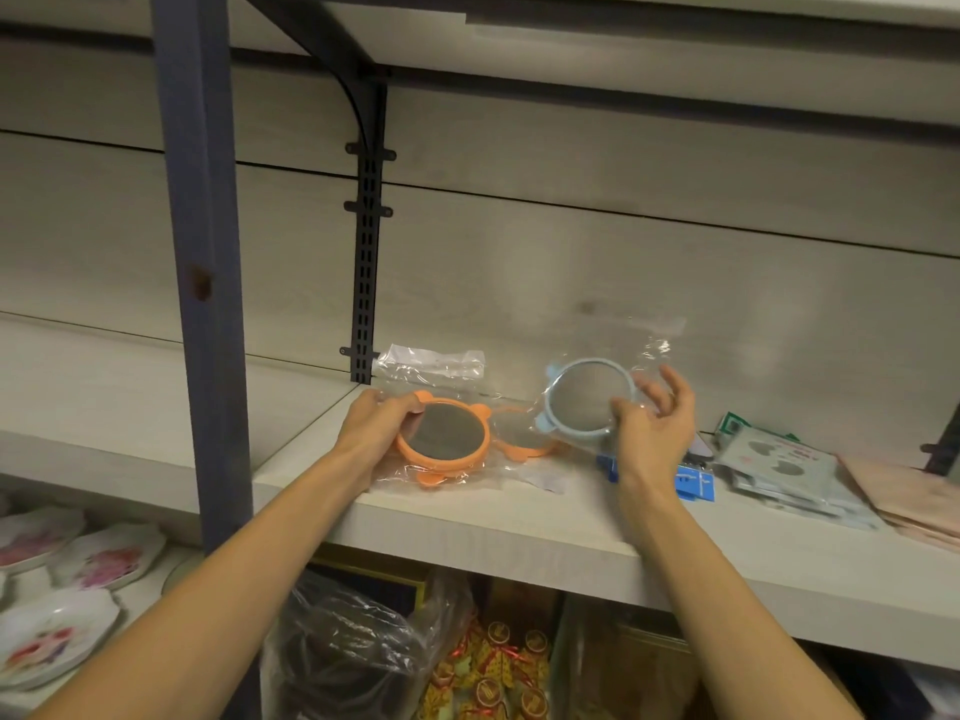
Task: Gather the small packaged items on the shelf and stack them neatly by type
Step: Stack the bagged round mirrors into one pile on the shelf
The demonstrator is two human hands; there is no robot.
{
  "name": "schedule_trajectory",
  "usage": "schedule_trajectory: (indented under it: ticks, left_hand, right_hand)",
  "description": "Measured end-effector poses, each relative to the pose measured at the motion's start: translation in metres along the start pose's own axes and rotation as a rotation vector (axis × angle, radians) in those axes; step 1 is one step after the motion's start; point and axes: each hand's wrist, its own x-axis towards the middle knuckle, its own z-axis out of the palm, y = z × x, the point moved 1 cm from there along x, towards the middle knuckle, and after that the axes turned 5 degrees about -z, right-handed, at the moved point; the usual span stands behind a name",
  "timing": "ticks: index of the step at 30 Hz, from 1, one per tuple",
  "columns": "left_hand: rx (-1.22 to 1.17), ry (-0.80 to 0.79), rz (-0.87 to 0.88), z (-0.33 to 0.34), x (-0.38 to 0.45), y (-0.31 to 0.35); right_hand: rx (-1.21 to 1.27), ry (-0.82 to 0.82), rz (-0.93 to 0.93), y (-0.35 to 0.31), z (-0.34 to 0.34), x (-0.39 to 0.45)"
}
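An orange round mirror with small ears, in a clear bag, lies flat on the pale wooden shelf. My left hand grips its left rim. A second orange mirror in plastic lies just behind and to the right of it. My right hand holds a light blue eared mirror in its clear bag, tilted up above the shelf, thumb on its lower right rim and fingers spread behind the bag.
Blue packaged items lie under my right wrist. Grey flat packets and pinkish ones are stacked at the right. An empty clear bag lies at the back by the black bracket. Plates sit lower left.
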Motion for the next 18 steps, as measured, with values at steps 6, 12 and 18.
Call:
schedule_trajectory:
  ticks: [6, 12, 18]
  left_hand:
    - [0.05, 0.011, 0.014, -0.003, 0.003, -0.002]
    - [0.035, 0.004, 0.039, 0.003, -0.007, 0.003]
    - [0.022, -0.041, 0.039, 0.0, -0.005, 0.003]
  right_hand:
    - [0.116, -0.158, 0.231, -0.013, 0.001, 0.007]
    - [-0.055, -0.443, 0.3, 0.001, 0.054, -0.026]
    - [-0.33, -0.555, 0.129, 0.019, 0.087, -0.044]
